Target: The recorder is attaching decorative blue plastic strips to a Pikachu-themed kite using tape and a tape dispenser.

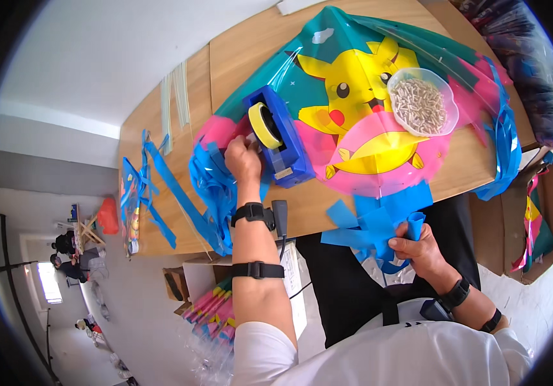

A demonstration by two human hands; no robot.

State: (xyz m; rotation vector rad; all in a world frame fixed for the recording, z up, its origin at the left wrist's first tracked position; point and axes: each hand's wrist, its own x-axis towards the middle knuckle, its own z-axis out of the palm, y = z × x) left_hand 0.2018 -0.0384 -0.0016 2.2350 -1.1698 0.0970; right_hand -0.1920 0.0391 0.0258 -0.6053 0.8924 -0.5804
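Note:
A kite (302,96) of thin teal and pink sheet, printed with a yellow cartoon animal, lies spread on the table. Blue ribbon strips (376,225) hang from its near edge toward my lap. My right hand (421,251) is closed around a rolled end of this ribbon. On the kite's left part stands a blue tape dispenser (296,151) with a yellow-cored roll (265,125). Against the dispenser's left side, my left hand (244,161) has its fingers curled in; what they pinch is hidden. Below that hand lies a heap of blue ribbon (215,193).
A clear bowl of small pale sticks (420,103) rests on the kite. Thin white rods (177,103) and more ribbon lie on the left of the wooden table (225,67). Cartons (515,212) stand beside me, near bagged goods (527,64). Several people are far left.

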